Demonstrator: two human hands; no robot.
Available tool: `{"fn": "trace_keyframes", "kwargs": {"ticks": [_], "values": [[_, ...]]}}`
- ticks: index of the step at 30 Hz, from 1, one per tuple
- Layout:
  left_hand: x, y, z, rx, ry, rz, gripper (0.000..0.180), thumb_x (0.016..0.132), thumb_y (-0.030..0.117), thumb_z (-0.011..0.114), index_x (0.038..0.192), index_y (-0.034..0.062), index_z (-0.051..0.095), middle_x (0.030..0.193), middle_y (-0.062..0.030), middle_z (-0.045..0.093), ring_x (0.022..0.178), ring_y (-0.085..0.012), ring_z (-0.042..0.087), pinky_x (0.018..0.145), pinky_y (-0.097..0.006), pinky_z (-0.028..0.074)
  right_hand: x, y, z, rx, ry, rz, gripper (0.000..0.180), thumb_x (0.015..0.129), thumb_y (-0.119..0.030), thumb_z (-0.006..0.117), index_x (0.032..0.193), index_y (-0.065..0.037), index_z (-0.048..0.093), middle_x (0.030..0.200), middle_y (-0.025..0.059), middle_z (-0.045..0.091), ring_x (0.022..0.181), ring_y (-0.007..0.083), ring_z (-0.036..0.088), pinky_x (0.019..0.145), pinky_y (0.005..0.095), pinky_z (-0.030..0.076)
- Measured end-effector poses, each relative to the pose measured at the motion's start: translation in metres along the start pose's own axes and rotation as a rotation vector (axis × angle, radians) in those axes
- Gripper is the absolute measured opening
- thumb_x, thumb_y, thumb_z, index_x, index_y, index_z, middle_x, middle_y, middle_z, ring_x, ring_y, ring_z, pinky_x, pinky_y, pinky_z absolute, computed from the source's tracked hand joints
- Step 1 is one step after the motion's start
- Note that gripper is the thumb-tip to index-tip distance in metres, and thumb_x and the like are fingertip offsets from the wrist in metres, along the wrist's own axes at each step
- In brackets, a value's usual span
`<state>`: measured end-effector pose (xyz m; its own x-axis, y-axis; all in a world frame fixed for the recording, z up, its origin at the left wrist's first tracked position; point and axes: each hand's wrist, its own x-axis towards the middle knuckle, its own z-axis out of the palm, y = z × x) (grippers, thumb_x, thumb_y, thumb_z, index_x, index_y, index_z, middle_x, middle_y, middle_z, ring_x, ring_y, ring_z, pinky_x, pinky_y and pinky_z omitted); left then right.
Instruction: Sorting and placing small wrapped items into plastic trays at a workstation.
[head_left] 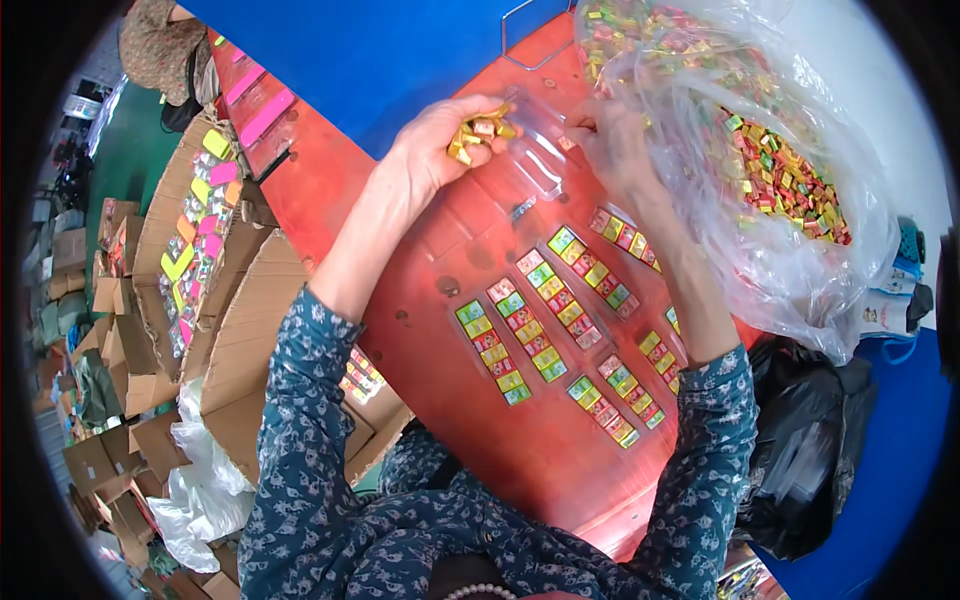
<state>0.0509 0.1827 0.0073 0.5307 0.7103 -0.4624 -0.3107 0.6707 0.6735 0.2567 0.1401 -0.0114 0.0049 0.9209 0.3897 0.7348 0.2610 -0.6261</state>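
Note:
My left hand (440, 145) is closed around several small yellow-and-gold wrapped pieces (482, 130), lifted over the red table. Right beside it stands a clear plastic container (540, 160); I cannot tell which hand, if either, grips it. My right hand (615, 140) is at the container's other side, its fingers smeared by motion, so what they hold is unclear. Below the hands lie several narrow strips of small coloured blocks (555, 300) in yellow, red and green, set out in slanting rows.
A large clear bag (690, 210) of loose wrapped pieces (785, 180) fills the upper right. Left of the red table (430, 340) stands an open cardboard box (240, 340) holding packs with bright labels. A blue panel (360, 50) lies across the far side; a black bag (815, 430) sits at right.

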Motion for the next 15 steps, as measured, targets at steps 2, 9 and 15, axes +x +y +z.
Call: {"fn": "trace_keyframes", "kwargs": {"ticks": [2, 9, 15], "values": [[0.011, 0.006, 0.002, 0.041, 0.009, -0.002, 0.022, 0.085, 0.009, 0.054, 0.101, -0.0060, 0.049, 0.086, -0.0201, 0.057, 0.054, -0.0152, 0.051, 0.031, -0.016, 0.035, -0.001, 0.004, 0.005, -0.026, -0.026, 0.012, 0.012, 0.064, 0.004, 0.060, 0.075, 0.002, 0.064, 0.070, 0.0205, 0.061, 0.067, 0.0334, 0.062, 0.058, 0.0370, 0.047], [0.032, 0.004, -0.004, 0.001, -0.187, -0.046, 0.022, 0.086, 0.011, 0.055, 0.104, -0.0030, 0.051, 0.087, -0.0184, 0.057, 0.055, -0.0158, 0.052, 0.032, -0.017, 0.038, -0.003, -0.007, -0.002, -0.058, -0.085, 0.016, 0.010, 0.067, 0.001, 0.063, 0.077, 0.001, 0.064, 0.070, 0.0201, 0.061, 0.068, 0.0329, 0.062, 0.059, 0.0380, 0.047], [0.039, -0.011, -0.009, -0.148, -0.241, -0.088, 0.023, 0.089, 0.019, 0.051, 0.098, -0.0016, 0.055, 0.081, -0.0168, 0.059, 0.057, -0.0230, 0.058, 0.031, -0.020, 0.040, 0.003, -0.045, 0.007, 0.305, 0.031, 0.218, 0.013, 0.075, -0.009, 0.064, 0.084, 0.002, 0.065, 0.078, 0.0198, 0.063, 0.066, 0.0326, 0.061, 0.059, 0.0388, 0.046]]}}
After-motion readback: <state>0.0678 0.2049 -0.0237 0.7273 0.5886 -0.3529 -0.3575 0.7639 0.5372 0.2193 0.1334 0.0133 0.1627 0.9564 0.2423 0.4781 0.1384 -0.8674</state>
